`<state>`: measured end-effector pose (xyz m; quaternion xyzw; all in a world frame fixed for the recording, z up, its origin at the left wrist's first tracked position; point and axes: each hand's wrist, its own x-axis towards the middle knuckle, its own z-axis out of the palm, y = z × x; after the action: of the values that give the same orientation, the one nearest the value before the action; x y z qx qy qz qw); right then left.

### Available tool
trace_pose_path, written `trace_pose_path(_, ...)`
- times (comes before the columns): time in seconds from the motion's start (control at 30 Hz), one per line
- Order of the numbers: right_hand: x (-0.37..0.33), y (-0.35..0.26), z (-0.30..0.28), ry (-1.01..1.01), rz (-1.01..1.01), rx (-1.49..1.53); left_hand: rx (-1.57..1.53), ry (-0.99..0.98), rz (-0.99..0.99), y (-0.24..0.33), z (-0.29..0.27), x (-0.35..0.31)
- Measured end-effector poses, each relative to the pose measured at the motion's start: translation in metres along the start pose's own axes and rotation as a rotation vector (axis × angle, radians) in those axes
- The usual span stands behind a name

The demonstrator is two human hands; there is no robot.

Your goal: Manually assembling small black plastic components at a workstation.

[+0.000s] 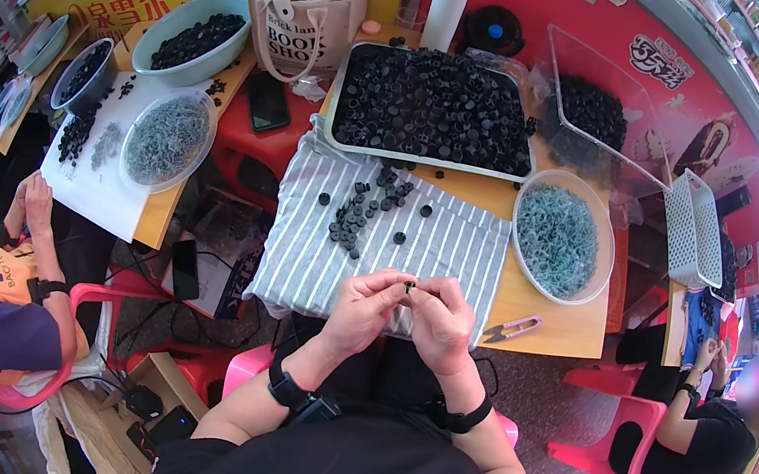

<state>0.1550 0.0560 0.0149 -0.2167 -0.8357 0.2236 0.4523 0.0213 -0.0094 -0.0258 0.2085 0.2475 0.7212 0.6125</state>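
My left hand (365, 310) and my right hand (444, 322) meet above the near edge of a grey-and-white striped cloth (458, 251). Fingertips of both hands pinch one small dark part (410, 285); most of it is hidden by the fingers. On the cloth ahead lies a loose cluster of round black caps (352, 217), with a few single ones apart to the right. Beyond them stands a tray (473, 168) heaped with more black caps. To the right is a round tub (606, 267) full of small, clear bluish-green pieces. Thread snips (513, 329) lie by my right hand.
Behind the tray are a white bottle (448, 8), a canvas tote bag (308, 11) and a clear bin (589, 112) of black parts. A phone (267, 104) rests on a red stool at left. People sit at tables on both sides, near pink chairs (634, 434).
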Motion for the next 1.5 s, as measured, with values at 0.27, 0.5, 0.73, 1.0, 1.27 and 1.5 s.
trace_pose_path(0.27, 0.001, -0.002, 0.001, 0.044, 0.099, 0.031, 0.039, -0.004, 0.016, -0.002, -0.002, -0.003)
trace_pose_path(0.5, 0.001, 0.0, 0.002, 0.038, 0.09, 0.013, 0.16, 0.029, 0.046, -0.006, -0.003, -0.002)
trace_pose_path(0.73, 0.005, 0.001, 0.003, 0.064, 0.052, -0.057, 0.326, 0.052, 0.106, -0.007, 0.003, 0.0)
trace_pose_path(1.0, 0.017, 0.001, -0.034, -0.046, 0.137, -0.035, 0.184, 0.0, 0.048, -0.01, -0.002, -0.004)
trace_pose_path(1.27, 0.189, 0.081, -0.172, 0.618, 0.18, -0.359, 0.267, -0.012, 0.006, -0.007, -0.005, -0.006)
trace_pose_path(1.5, 0.084, 0.054, -0.058, -0.226, 0.229, -0.012, 0.36, -0.085, -0.003, 0.002, 0.0, -0.002)
